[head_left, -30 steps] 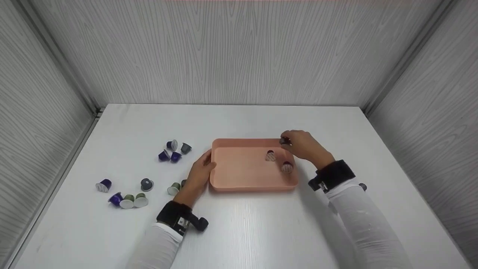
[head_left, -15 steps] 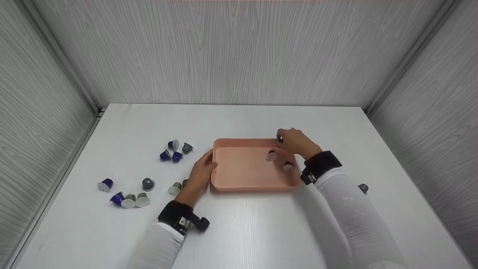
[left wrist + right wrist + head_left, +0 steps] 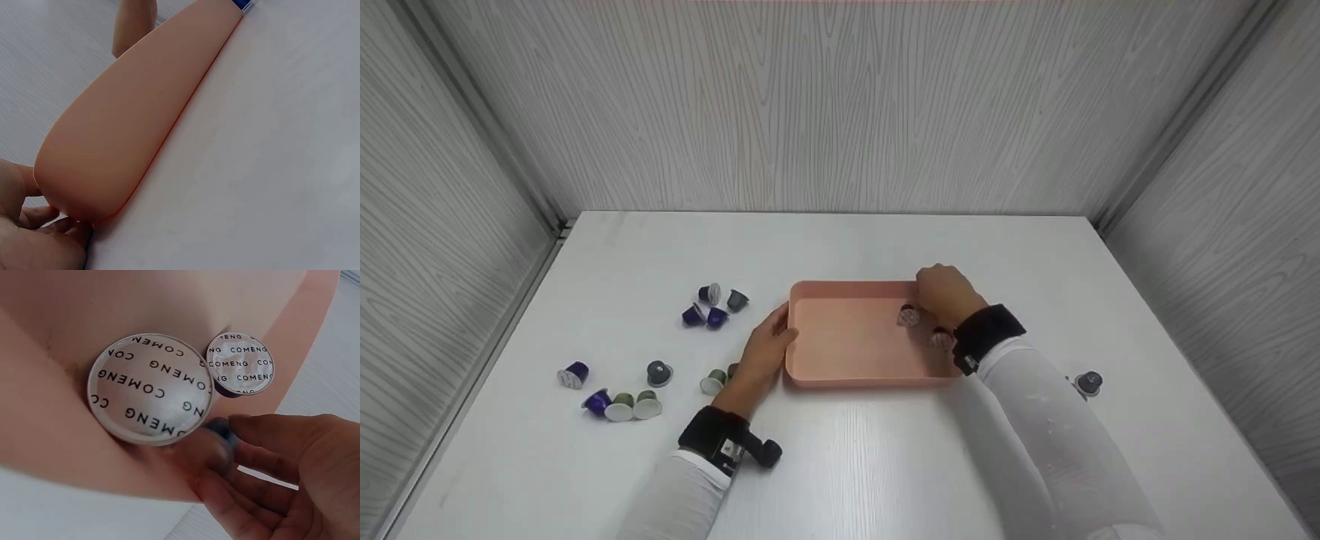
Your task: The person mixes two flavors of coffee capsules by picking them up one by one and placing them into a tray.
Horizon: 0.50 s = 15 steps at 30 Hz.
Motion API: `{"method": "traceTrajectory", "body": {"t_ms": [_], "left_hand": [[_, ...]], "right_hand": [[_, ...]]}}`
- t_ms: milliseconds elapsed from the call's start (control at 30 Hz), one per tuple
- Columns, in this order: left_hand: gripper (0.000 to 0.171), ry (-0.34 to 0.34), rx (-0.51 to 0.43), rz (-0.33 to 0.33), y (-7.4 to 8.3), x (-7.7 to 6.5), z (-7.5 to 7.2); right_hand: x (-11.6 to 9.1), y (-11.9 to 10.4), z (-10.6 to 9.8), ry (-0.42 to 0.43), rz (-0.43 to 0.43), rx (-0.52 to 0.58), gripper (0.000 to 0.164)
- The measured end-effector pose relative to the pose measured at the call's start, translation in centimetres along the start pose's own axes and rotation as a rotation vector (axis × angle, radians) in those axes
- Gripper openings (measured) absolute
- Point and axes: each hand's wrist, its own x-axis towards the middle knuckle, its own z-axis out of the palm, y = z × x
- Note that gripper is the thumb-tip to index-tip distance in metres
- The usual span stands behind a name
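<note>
A pink rectangular tray [image 3: 847, 382] lies on the white table. At its left end, my left hand [image 3: 763, 352] grips the side, thumb over the rim and fingers along the outer wall [image 3: 121, 135]. My right hand [image 3: 947, 292] is low in the far right corner of the tray. In the right wrist view it pinches a dark, blurred coffee capsule [image 3: 222, 430] between thumb and fingers; the head view hides this capsule. Beside it in the tray, two dark capsules [image 3: 908, 315] [image 3: 940, 338] rest with their silvery printed lids showing.
Left of the tray lie several loose capsules: a purple and grey cluster [image 3: 715, 318], a grey one [image 3: 658, 373], green ones [image 3: 647, 405] and more purple ones [image 3: 598, 403]. A grey capsule [image 3: 1088, 383] stands right of my right forearm. Grey panels wall the table's back and sides.
My right hand has moved left and down into the tray's far right corner with the coffee capsule. The left hand stays on the tray. More of the grey capsule at right now shows.
</note>
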Motion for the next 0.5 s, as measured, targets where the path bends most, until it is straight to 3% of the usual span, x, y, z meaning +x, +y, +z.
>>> {"method": "traceTrajectory", "body": {"t_ms": [200, 500], "left_hand": [[0.058, 0.017, 0.019, -0.004, 0.0, 0.0, -0.2], [0.058, 0.017, 0.014, 0.009, 0.0, 0.1, -0.1]], "right_hand": [[0.2, -0.1, -0.1, 0.023, -0.018, -0.045, 0.012], [0.0, 1.6, 0.0, 0.065, -0.053, 0.047, 0.018]]}}
